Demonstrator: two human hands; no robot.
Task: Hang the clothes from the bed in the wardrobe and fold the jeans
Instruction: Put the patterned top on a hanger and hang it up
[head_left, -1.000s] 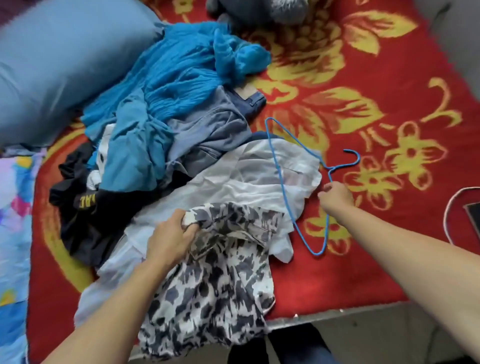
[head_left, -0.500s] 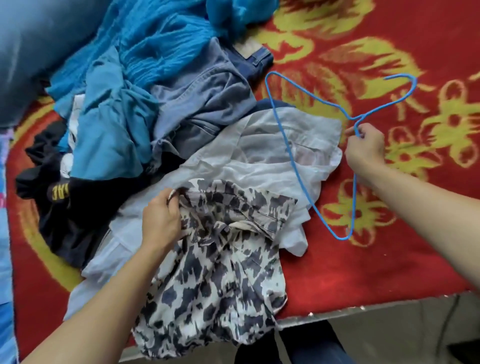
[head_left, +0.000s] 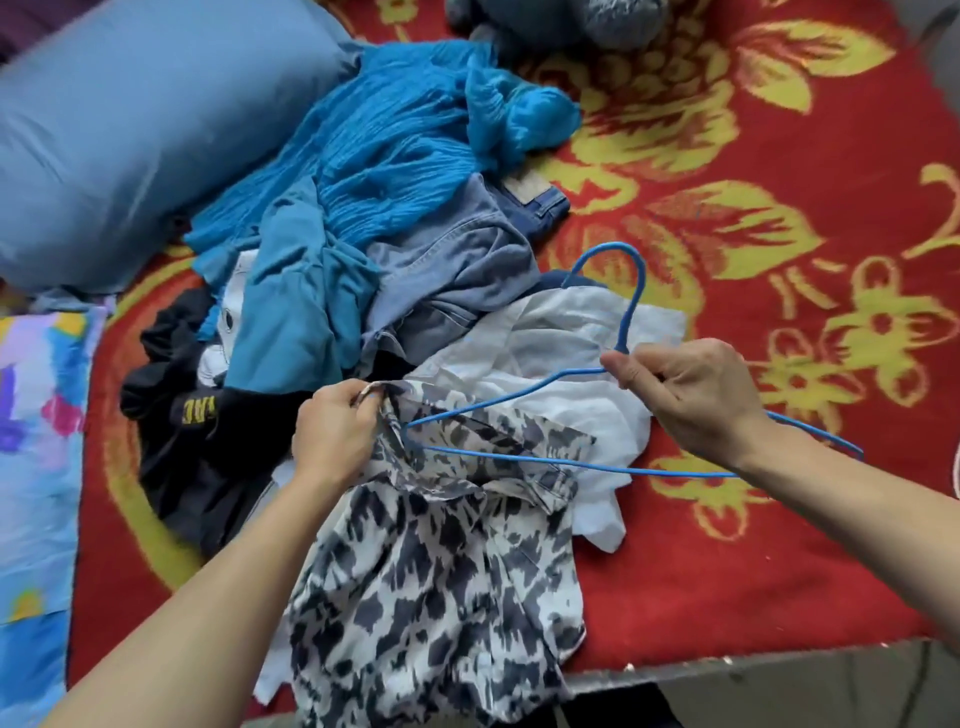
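Left hand (head_left: 337, 431): fingers curled, pinching the collar edge of the patterned shirt (head_left: 431, 582) and lifting it slightly off the pile.
Right hand (head_left: 696, 395): closed round the neck of the blue wire hanger (head_left: 630, 312), hook pointing far, bar running left to right across the shirt's upper part. The hanger's left tip sits just beside the left hand's pinch. Cannot tell whether it is under the fabric yet.

Shirt lies at the near edge of the bed, hem hanging over. A white garment (head_left: 561, 353) is under it. Jeans (head_left: 457, 260) are further back in the pile, partly beneath a blue crinkled garment (head_left: 405, 135), with a black garment (head_left: 208, 447) to the left. All rest on the red blanket (head_left: 779, 545).

Step in hand, as judged: threading the hanger into the shirt; hanging barely begun, jeans unfolded.

Method notes:
- Keep the collar pulled open and up so the tip enters the neck and not between shirt and white garment.
- Seat the left shoulder first, then tilt the hanger to work the right end in.
- Thin wire may snag loose fabric; slide slowly.
- Lift only once both shoulders sit evenly.
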